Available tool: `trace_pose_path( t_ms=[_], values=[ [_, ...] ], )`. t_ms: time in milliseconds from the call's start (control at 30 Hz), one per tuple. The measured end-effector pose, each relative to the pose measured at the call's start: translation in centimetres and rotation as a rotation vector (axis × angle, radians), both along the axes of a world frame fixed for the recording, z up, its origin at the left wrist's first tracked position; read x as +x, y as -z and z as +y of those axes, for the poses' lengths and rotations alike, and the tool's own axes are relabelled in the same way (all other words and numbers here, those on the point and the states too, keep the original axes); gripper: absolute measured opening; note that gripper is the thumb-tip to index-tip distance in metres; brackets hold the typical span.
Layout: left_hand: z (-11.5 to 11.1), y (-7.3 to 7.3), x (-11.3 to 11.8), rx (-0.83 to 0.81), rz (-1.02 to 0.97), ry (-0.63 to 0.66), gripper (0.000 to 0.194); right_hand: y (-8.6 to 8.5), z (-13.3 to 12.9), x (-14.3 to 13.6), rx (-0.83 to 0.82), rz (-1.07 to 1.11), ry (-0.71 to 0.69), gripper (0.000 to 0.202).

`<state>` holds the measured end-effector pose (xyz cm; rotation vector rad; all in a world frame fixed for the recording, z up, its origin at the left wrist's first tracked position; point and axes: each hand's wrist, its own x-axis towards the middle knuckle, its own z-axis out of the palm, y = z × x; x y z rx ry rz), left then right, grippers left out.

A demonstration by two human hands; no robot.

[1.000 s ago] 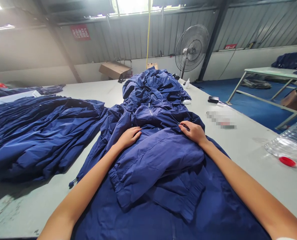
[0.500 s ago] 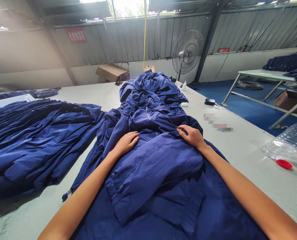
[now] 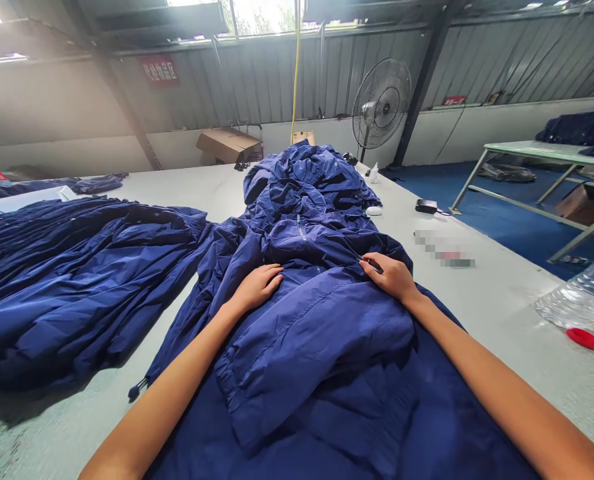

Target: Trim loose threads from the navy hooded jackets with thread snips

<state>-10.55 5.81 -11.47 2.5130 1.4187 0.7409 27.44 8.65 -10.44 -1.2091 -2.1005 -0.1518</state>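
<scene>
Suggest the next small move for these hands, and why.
Perhaps smooth the creased sleeve with the left hand, which lies palm-down on the navy garment with nothing visibly gripped, while the right hand holds a small dark tool.

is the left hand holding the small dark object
No, the small dark object is in the right hand, while the left hand rests on the blue garment.

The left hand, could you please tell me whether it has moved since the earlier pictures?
No, not noticeably: judged against the standing fan, the left hand keeps about the same place on the navy fabric, with no clear shift either way.
</scene>
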Motion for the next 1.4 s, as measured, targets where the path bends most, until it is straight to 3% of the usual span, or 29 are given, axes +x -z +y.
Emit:
trace_pose_path(
  t_ms=[1400],
  values=[
    [-0.18, -0.34, 0.23, -0.014, 0.022, -0.007, 0.048, 0.14, 0.17, 0.07, -0.035, -0.029, 0.017, 0.039]
  ],
)
